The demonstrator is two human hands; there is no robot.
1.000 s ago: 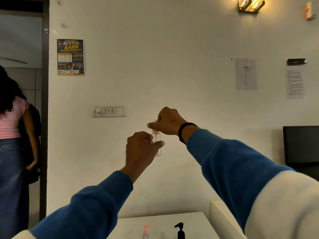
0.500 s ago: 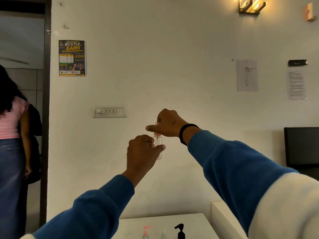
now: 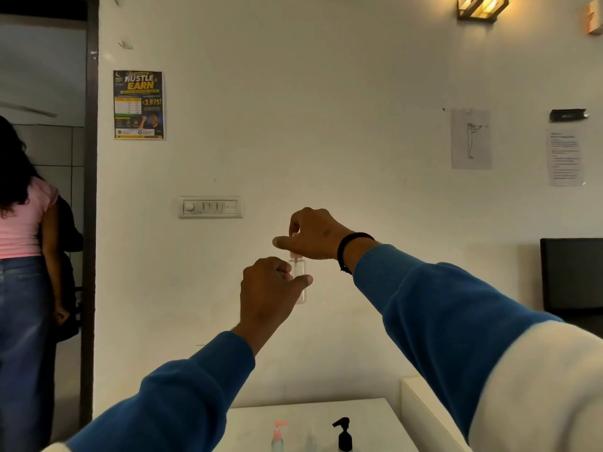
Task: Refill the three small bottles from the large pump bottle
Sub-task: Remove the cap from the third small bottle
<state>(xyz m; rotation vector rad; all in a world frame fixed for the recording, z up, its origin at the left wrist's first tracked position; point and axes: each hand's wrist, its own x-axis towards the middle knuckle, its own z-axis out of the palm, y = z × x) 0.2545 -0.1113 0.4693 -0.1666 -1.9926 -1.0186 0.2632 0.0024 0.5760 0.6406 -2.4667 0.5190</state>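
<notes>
A white counter (image 3: 359,415) carries a pink-topped small bottle (image 3: 279,435) and a black pump bottle (image 3: 343,433). Above it, the left hand (image 3: 270,288) grips a clear small bottle (image 3: 299,282) upright; both hands have sunk slightly, and the right hand (image 3: 310,236) pinches its pink cap (image 3: 295,254), likely unscrewing it to refill

Dim rm, warm wall lamp (image 3: 482,6) top-right, edges warped.
</notes>
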